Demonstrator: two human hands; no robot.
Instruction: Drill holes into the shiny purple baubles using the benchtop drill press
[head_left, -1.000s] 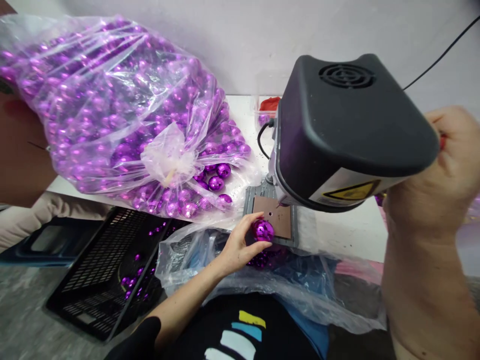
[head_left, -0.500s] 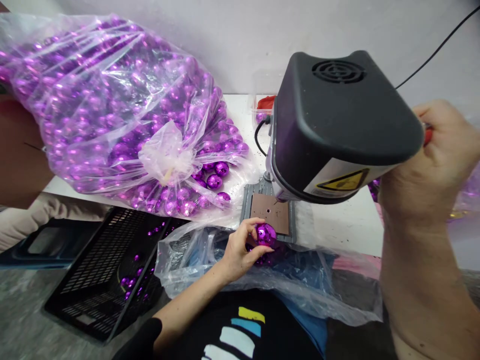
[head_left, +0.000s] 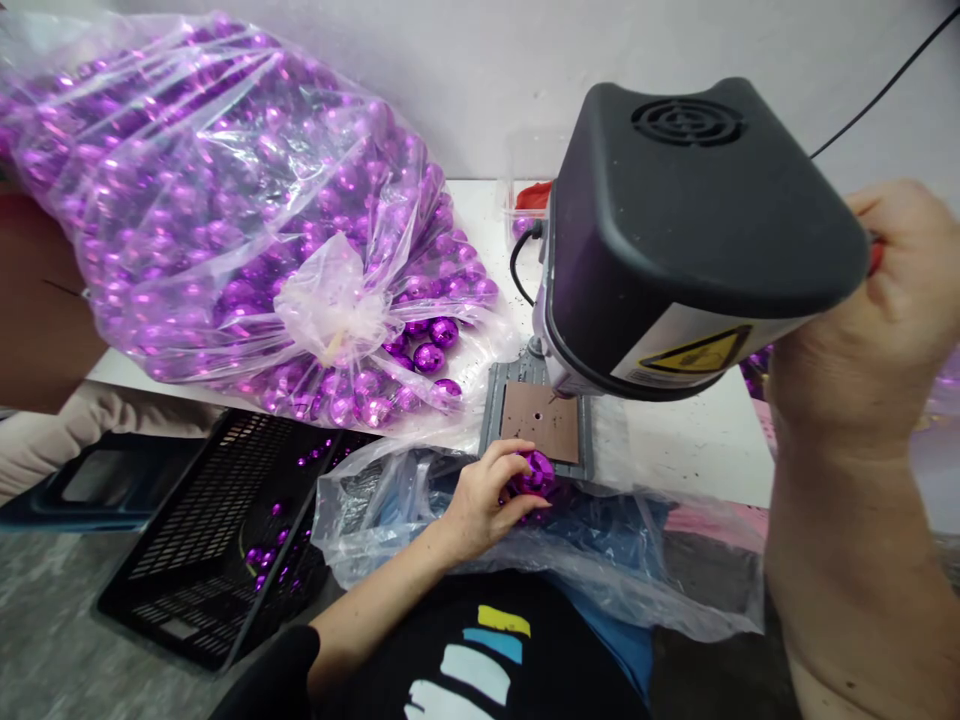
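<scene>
Between the fingers and thumb of my left hand is a shiny purple ball, just at the near edge of a brown plate with a small hole. That plate lies on the grey metal base of a bench drill press. The black motor housing of the press hides much of what is below it. My right hand is wrapped round a red-tipped handle at the right of the housing; most of the handle is hidden.
A large clear bag of purple balls fills the table's left. Some balls lie by its mouth. A black crate with purple balls stands lower left. Clear plastic sheeting hangs over my lap. A clear box sits behind the press.
The ball and my left hand have shifted very slightly, staying at the plate's near edge. My right hand keeps hold of the handle. The view has moved a little.
</scene>
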